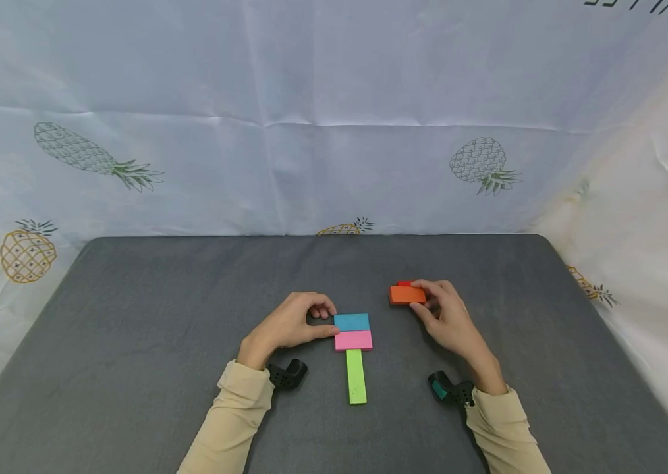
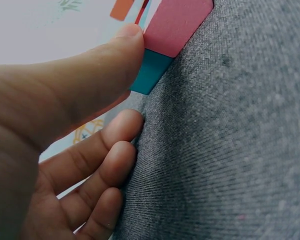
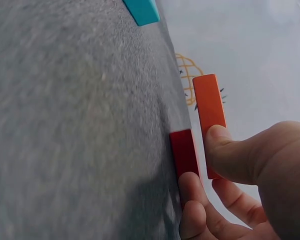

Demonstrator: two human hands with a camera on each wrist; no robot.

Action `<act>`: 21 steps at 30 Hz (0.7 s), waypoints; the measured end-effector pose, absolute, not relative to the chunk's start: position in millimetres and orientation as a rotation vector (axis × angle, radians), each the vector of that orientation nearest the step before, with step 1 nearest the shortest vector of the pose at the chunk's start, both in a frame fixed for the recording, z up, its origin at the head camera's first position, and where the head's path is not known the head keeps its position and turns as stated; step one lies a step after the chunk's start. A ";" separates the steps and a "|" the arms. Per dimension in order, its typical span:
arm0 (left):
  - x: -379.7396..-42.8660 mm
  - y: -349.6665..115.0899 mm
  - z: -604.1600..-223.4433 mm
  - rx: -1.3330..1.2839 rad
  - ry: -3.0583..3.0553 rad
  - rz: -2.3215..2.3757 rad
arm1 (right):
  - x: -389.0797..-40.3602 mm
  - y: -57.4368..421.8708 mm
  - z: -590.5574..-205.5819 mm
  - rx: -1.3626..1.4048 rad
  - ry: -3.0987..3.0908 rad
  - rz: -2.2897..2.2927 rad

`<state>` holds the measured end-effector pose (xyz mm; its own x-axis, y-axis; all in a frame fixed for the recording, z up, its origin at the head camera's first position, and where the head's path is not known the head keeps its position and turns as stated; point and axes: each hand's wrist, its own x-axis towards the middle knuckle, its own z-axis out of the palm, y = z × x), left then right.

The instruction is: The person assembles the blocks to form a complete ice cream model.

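Observation:
My right hand (image 1: 448, 320) pinches an orange block (image 1: 406, 295) between thumb and fingers. In the right wrist view it is raised, with a gap between it and a red block (image 3: 184, 152) that lies on the cloth; other fingertips touch the red block. My left hand (image 1: 294, 324) rests at the left end of a blue block (image 1: 352, 322) and a pink block (image 1: 354, 340), thumb tip touching near where they join. Its index finger, near the blue block's far left corner, is mostly hidden in the left wrist view. A lime green block (image 1: 356, 376) extends from the pink one toward me.
A dark grey cloth (image 1: 150, 355) covers the table, whose far edge meets a pale hanging curtain (image 1: 286, 171) printed with pineapples. Black devices are strapped to both wrists, the left device (image 1: 289, 374) and the right device (image 1: 449, 387).

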<state>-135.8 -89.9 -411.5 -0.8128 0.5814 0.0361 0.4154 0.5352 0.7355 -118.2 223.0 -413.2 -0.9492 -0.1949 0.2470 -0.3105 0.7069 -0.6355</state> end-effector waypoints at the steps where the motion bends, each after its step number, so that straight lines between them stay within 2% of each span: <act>1: -135.8 -89.8 -411.4 0.847 2.560 1.143 | -119.6 221.6 -413.5 0.409 -2.753 1.074; 21: -135.5 -88.0 -409.6 0.860 2.553 1.150 | -125.1 193.7 -413.6 0.416 -2.812 1.084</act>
<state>-135.5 -88.0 -409.6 -0.8070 0.5888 0.0445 0.4236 0.5248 0.7383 -125.1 193.7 -413.6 -0.9577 -0.2172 0.1886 -0.2876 0.7094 -0.6435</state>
